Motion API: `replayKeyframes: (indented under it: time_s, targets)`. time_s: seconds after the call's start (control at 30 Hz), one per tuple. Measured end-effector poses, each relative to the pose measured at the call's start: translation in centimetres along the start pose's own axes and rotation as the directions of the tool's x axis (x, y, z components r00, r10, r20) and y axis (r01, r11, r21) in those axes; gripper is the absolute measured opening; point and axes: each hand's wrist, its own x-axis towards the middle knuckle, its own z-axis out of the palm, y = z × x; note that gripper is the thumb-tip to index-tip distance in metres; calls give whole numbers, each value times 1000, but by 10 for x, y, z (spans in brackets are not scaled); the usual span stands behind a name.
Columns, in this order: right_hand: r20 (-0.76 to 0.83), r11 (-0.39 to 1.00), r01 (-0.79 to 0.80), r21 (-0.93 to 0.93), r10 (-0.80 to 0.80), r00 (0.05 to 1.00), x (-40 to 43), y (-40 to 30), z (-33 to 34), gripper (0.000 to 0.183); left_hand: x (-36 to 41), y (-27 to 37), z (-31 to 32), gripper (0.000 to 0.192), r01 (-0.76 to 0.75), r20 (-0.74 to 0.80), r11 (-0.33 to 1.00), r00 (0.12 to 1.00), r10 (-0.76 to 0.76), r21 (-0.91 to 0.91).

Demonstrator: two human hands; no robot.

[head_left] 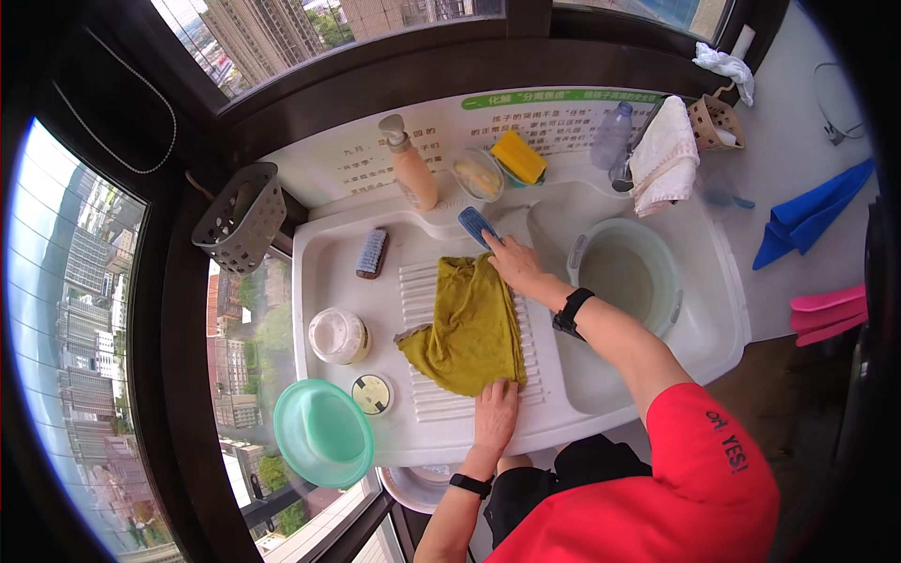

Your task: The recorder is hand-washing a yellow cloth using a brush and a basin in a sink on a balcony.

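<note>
A wet-looking olive-yellow cloth point(471, 331) lies spread over the ribbed washboard point(424, 387) moulded into the white laundry sink. My left hand point(497, 415) rests its fingers on the cloth's near edge. At the cloth's far edge, my right hand point(517, 264) has its fingers on a blue brush point(477, 226), whose far end points up and left; how the fingers close round it is partly hidden. A second brush point(372, 253) with pale bristles lies left of the cloth. An open jar point(339, 336) holding whitish stuff stands below that brush, beside a round lid point(372, 394).
Right of the washboard, a pale basin point(626, 278) with water stands in the sink bowl. A green basin point(324, 433) sits at the left edge. Along the back are a pump bottle point(414, 172), a yellow sponge point(519, 156) and a hanging white towel point(665, 158).
</note>
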Motion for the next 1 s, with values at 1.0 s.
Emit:
replayKeyframes:
  time_s: [1.0]
  targets:
    - [56, 998, -55, -22, 56, 997, -23, 46, 24, 48, -12, -1, 22, 29, -183, -12, 970, 982, 188, 160]
